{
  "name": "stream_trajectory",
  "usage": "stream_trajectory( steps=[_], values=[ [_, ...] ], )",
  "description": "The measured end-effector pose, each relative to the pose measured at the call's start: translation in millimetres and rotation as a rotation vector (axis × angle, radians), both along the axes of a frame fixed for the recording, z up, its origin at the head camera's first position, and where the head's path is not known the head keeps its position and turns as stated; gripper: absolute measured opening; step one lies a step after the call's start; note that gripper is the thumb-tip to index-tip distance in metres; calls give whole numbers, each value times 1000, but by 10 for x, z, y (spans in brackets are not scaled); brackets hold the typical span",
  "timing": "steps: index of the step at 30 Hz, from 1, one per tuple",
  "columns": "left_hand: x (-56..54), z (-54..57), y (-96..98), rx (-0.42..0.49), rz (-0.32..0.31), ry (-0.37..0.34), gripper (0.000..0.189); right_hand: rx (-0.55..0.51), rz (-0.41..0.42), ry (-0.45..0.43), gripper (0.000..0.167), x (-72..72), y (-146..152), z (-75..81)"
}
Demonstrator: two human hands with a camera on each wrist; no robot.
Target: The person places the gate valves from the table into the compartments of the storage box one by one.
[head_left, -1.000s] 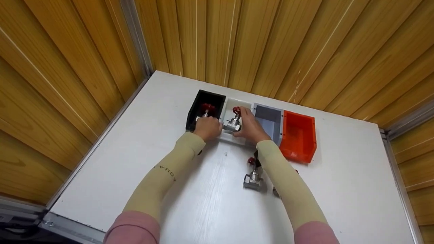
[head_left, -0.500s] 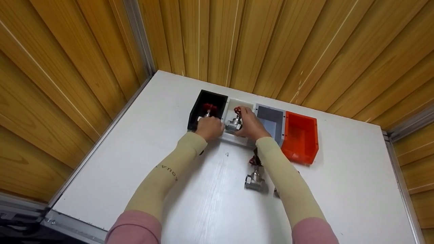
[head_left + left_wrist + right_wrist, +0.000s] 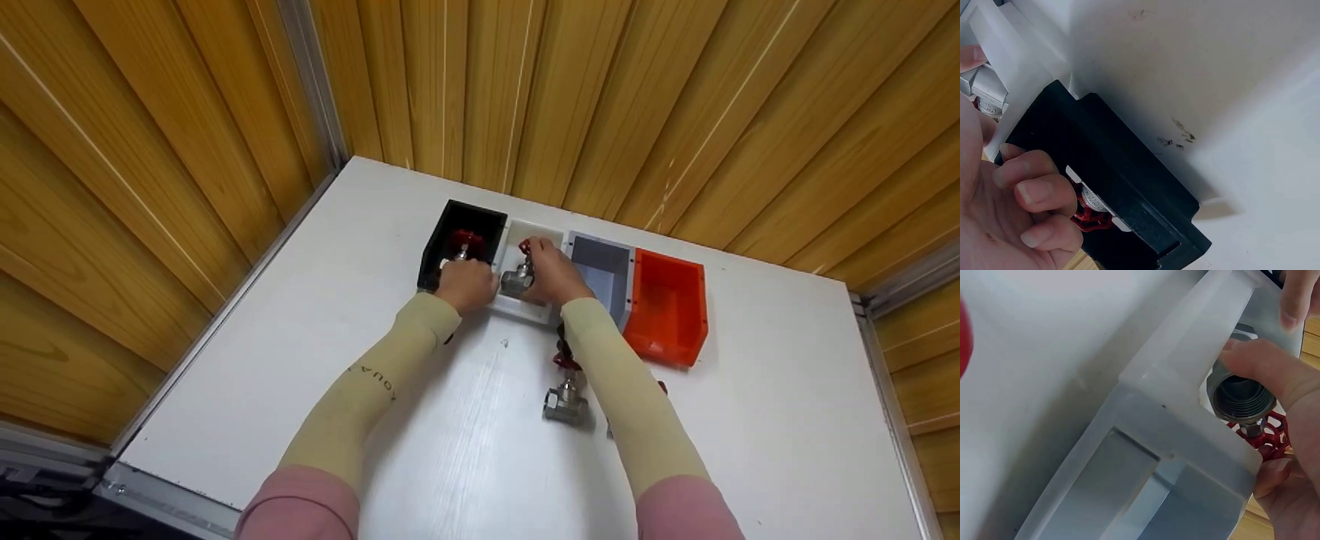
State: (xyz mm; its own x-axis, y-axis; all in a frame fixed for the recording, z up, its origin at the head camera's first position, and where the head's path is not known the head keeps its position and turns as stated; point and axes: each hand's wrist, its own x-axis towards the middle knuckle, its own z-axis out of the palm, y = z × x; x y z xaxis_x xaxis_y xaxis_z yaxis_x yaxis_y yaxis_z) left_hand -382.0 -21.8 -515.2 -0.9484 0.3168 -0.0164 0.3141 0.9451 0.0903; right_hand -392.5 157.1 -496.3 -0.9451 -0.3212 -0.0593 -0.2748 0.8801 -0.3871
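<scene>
A steel valve [image 3: 516, 280] with a red handwheel stands tilted in the white bin [image 3: 521, 307]. My right hand [image 3: 556, 276] grips it, one digit on the steel body and another by the handwheel [image 3: 1271, 439]. The valve's threaded opening [image 3: 1241, 394] faces the right wrist camera. My left hand [image 3: 466, 285] rests at the front of the black bin [image 3: 1129, 174], its fingers loosely curled with nothing seen in them. Inside that bin lies a second valve [image 3: 466, 238], its red handwheel [image 3: 1094, 220] showing just beyond my left fingers.
Right of the white bin stand a grey bin [image 3: 600, 259] and an orange bin [image 3: 667, 300], all in one row. Another valve [image 3: 566, 405] lies on the white table [image 3: 300, 360] near my right forearm, which partly hides one more red handwheel [image 3: 662, 387]. Wooden panels [image 3: 480, 90] rise behind.
The valve in my right hand has tilted and turned a little, and my right hand has shifted with it. My left hand keeps its place at the black bin.
</scene>
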Motion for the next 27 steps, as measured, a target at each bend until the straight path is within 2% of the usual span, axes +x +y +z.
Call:
stream_trajectory(
  steps=[6,10,16,23,27],
  values=[
    [-4,-17,53,-33,-7,-9,48,2,29,49,87,-3,3,-68],
    [27,-37,99,-29,-22,-25,48,-18,13,24,88,23,27,-134],
    [22,-8,109,-24,-20,-13,49,-49,-6,10,86,36,28,-106],
    [25,-2,103,-32,-36,0,48,-13,0,33,68,35,7,-123],
    [25,-8,96,-31,-28,-2,48,-18,-27,35,68,34,-12,-144]
  ],
)
